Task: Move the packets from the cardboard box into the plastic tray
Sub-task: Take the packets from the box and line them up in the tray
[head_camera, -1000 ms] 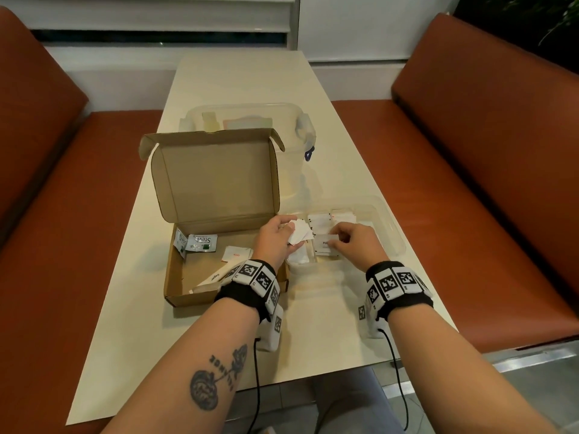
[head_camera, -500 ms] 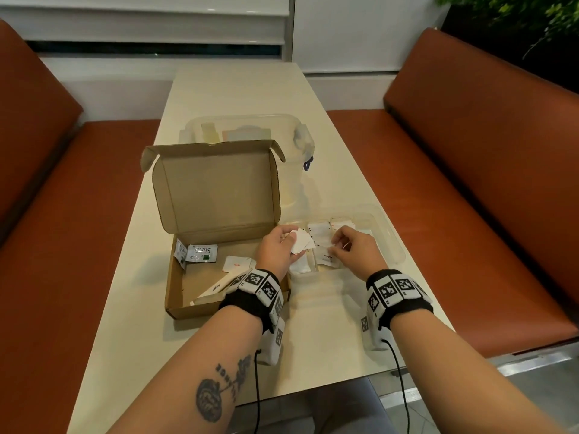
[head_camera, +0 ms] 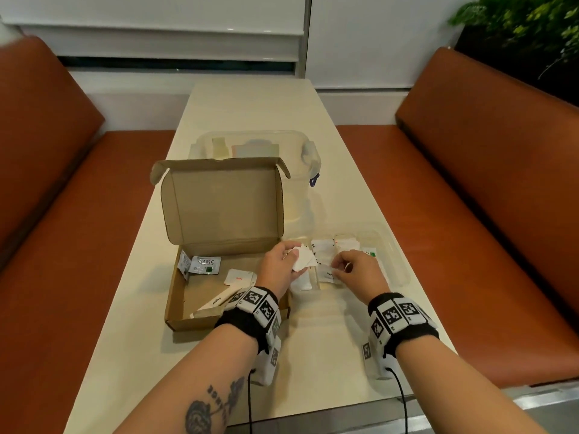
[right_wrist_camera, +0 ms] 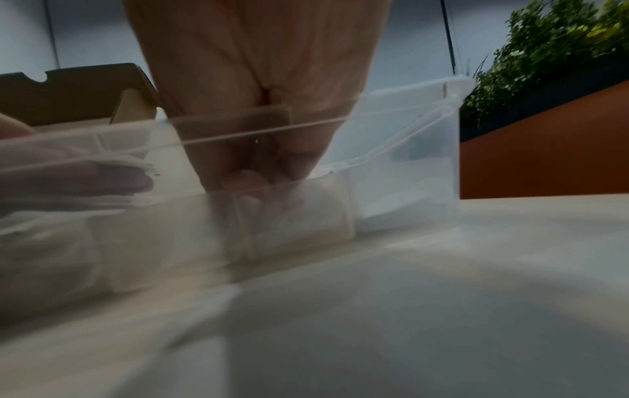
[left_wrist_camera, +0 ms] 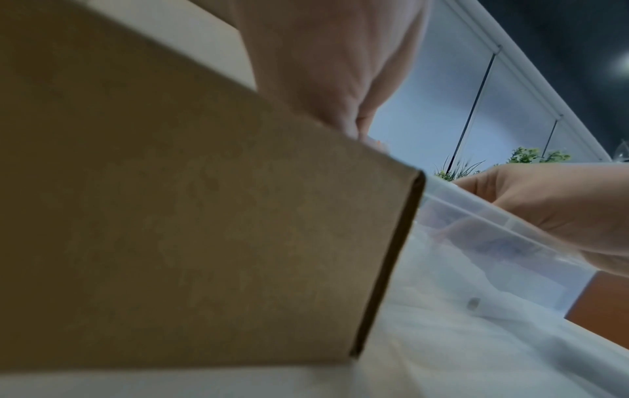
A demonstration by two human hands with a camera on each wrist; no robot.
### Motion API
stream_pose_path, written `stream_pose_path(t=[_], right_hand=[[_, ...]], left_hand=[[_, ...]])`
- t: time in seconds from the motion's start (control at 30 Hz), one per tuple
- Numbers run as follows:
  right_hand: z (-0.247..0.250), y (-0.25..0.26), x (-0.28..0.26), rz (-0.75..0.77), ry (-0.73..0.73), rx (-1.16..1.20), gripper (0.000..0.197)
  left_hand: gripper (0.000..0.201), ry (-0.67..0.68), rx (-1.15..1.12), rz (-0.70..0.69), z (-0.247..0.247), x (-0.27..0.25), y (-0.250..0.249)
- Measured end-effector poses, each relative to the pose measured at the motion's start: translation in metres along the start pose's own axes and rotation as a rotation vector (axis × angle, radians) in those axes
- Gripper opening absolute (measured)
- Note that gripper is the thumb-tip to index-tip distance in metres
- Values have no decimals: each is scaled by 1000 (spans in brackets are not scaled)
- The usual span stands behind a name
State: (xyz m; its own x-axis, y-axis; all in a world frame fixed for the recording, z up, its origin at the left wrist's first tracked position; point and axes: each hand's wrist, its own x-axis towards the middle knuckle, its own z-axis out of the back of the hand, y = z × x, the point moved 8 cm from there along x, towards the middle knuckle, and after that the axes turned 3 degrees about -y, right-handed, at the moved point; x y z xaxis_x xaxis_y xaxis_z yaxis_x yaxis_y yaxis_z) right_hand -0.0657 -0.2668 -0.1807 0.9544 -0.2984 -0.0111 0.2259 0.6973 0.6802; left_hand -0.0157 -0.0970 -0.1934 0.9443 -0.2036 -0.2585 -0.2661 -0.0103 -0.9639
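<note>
The open cardboard box (head_camera: 185, 311) sits at the left with its lid up; Stevia packets (head_camera: 205, 264), a small salt packet (head_camera: 238, 277) and a sugar stick (head_camera: 216, 303) lie inside. To its right stands the clear plastic tray (head_camera: 393, 255), with white packets in its compartments. My left hand (head_camera: 279, 270) hovers over the box's right edge and grips a fan of several white packets (head_camera: 302, 258). My right hand (head_camera: 357, 270) reaches down into the tray, and its fingertips (right_wrist_camera: 248, 180) pinch a white packet (head_camera: 327, 274) lying there. The left wrist view shows mostly the box wall (left_wrist_camera: 204, 215).
A clear lidded container (head_camera: 310, 151) stands right behind the box. Orange benches (head_camera: 485, 214) run along both sides of the narrow cream table (head_camera: 329, 355). A plant (head_camera: 526, 23) is at the far right. Bare tabletop lies near me.
My right hand has lowered its packet from above the tray down into a compartment. The left hand has kept its packets and barely shifted. My head has tilted up.
</note>
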Motion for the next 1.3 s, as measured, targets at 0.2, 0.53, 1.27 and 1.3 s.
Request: stream_pose_path(t=[0.2, 0.53, 1.27, 1.3], right_hand=[[-1, 1, 2, 18, 8, -50, 7], [-9, 29, 12, 220, 138, -349, 10], [-3, 58, -3, 141, 97, 49, 46], [-3, 59, -4, 156, 74, 53, 47]], left_hand=[[17, -35, 34, 7, 0, 0, 0], [18, -48, 44, -5, 1, -3, 1], [18, 63, -186, 208, -7, -16, -9], [20, 77, -193, 216, -7, -16, -11]])
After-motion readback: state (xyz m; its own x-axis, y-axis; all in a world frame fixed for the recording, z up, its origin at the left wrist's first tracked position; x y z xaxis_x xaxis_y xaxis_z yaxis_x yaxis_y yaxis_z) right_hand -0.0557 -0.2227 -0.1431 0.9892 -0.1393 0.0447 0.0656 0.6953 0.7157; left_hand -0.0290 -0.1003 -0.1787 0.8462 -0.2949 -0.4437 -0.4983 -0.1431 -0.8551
